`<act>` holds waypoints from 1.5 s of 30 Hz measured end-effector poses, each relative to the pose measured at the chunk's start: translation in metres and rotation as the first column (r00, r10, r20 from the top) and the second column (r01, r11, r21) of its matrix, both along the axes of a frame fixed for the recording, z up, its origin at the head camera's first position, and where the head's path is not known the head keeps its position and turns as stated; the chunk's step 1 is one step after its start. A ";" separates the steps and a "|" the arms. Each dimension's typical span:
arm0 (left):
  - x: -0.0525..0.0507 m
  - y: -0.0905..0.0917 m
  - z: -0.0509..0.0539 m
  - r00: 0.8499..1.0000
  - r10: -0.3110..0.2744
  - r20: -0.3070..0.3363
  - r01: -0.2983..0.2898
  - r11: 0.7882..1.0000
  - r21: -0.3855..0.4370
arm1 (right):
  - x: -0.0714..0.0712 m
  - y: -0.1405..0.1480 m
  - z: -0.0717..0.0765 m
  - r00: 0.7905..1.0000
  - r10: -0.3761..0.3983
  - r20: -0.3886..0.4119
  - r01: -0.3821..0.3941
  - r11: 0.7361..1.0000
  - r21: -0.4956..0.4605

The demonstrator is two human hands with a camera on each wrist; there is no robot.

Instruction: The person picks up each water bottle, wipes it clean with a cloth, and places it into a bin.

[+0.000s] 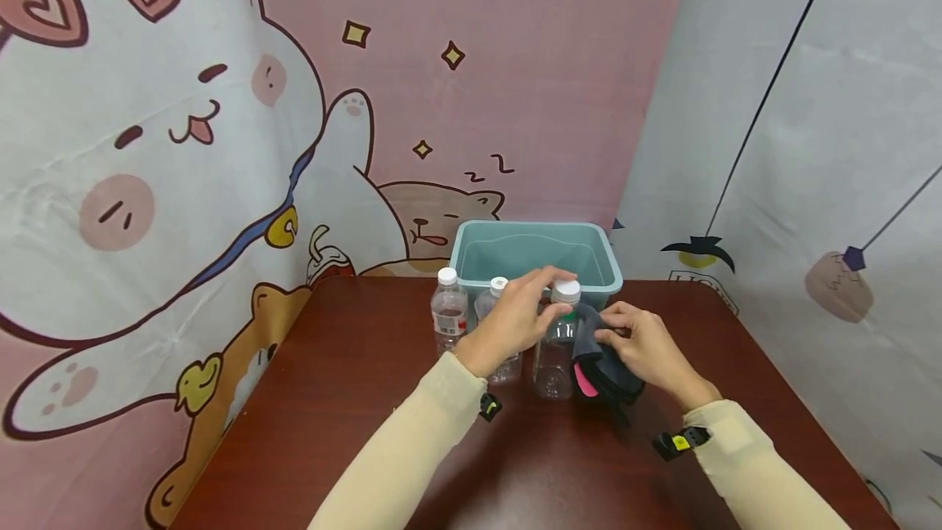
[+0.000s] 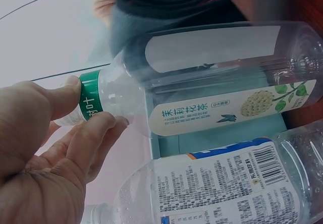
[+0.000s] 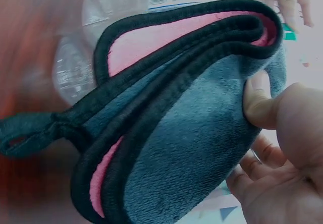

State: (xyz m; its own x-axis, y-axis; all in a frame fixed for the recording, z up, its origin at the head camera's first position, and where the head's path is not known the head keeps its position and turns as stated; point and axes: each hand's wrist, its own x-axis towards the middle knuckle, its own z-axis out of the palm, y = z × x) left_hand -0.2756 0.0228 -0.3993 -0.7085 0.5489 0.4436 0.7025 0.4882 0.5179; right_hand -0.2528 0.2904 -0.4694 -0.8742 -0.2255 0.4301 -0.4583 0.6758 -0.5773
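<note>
grey cloth (image 1: 607, 362) hangs folded from the right hand (image 1: 648, 346) in the head view, just to the right of a tall clear bottle (image 1: 553, 362); we see thumb and fingers pinching its upper part. the left hand (image 1: 511, 317) has its fingers curled at that bottle's neck, near the white cap (image 1: 566, 291). we find a middle bottle (image 1: 508, 370) and a left bottle (image 1: 449, 309) beside it, with a teal bin (image 1: 530, 226) behind, on a brown table (image 1: 331, 432).

in the left wrist view, we see thumb and fingers narrowed around the green band (image 2: 90, 94) on the neck; a flower label (image 2: 256, 103) runs along the bottle. we cannot tell whether cloth and bottle touch.

in the right wrist view, we see black edging (image 3: 176, 13), pink lining (image 3: 136, 45) and a dark loop (image 3: 25, 120); the thumb presses the cloth's near face, the other fingers partly hidden behind.
</note>
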 end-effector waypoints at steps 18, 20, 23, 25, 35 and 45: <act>-0.003 0.003 0.002 0.999 -0.025 -0.037 0.025 1.000 -0.001 | -0.009 0.003 -0.049 0.994 0.081 0.075 -0.093 0.979 0.182; -0.003 0.003 0.002 0.999 -0.033 -0.030 0.033 0.999 0.003 | -0.009 0.002 -0.055 0.991 0.094 0.092 -0.112 0.969 0.219; -0.003 0.003 0.001 0.999 -0.040 -0.027 0.040 0.999 0.007 | -0.010 -0.001 -0.064 0.985 0.128 0.112 -0.154 0.952 0.263; -0.004 0.003 0.000 0.999 -0.036 -0.031 0.036 0.999 0.009 | -0.010 -0.003 -0.067 0.982 0.148 0.113 -0.174 0.946 0.273; -0.004 0.002 0.001 1.000 -0.023 -0.015 0.023 1.000 0.002 | -0.009 -0.009 -0.065 0.982 0.164 0.097 -0.184 0.946 0.268; -0.003 0.001 -0.001 0.999 -0.031 -0.011 0.031 0.999 0.019 | -0.009 -0.006 -0.070 0.985 0.133 0.106 -0.153 0.965 0.214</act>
State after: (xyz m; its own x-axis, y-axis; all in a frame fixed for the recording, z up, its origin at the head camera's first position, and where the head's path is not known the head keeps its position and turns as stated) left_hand -0.2784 0.0241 -0.4006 -0.6865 0.5617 0.4618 0.7227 0.4565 0.5190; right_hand -0.2617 0.2846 -0.5394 -0.8588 -0.4313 0.2765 -0.5123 0.7225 -0.4643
